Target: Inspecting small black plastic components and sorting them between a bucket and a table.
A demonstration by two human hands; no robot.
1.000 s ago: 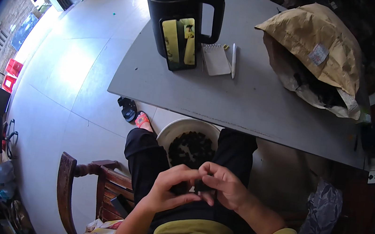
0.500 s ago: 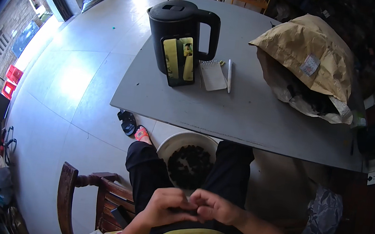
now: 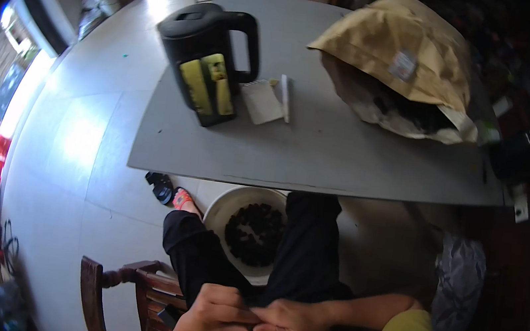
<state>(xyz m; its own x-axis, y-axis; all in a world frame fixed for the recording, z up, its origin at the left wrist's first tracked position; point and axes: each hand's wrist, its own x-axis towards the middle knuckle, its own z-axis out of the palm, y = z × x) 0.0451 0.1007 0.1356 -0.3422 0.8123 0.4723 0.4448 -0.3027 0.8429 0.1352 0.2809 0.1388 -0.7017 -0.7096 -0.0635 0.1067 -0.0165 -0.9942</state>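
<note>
Low over my lap, my left hand (image 3: pixel 217 313) and my right hand (image 3: pixel 290 319) meet at the fingertips. The fingers of both are bent and pressed together; whatever they may pinch is hidden. The right hand is slightly blurred. Beyond them, on the floor between my legs, stands a pale round basin (image 3: pixel 214 218). Many small dark pieces (image 3: pixel 256 239) cover much of its bottom, too small to name from here.
A grey table (image 3: pixel 338 165) spans the front. On it are a black kettle (image 3: pixel 192 30), a black-and-yellow flat case (image 3: pixel 208 88) against it, a notepad (image 3: pixel 262 103), a white pen (image 3: pixel 285 98) and an open brown paper sack (image 3: pixel 389 38). A wooden chair (image 3: pixel 91 297) stands left.
My hands have drawn lower, nearer my body, and their fingers now press closer together. The view has turned, so table and basin sit differently in it; the things on the table keep their places.
</note>
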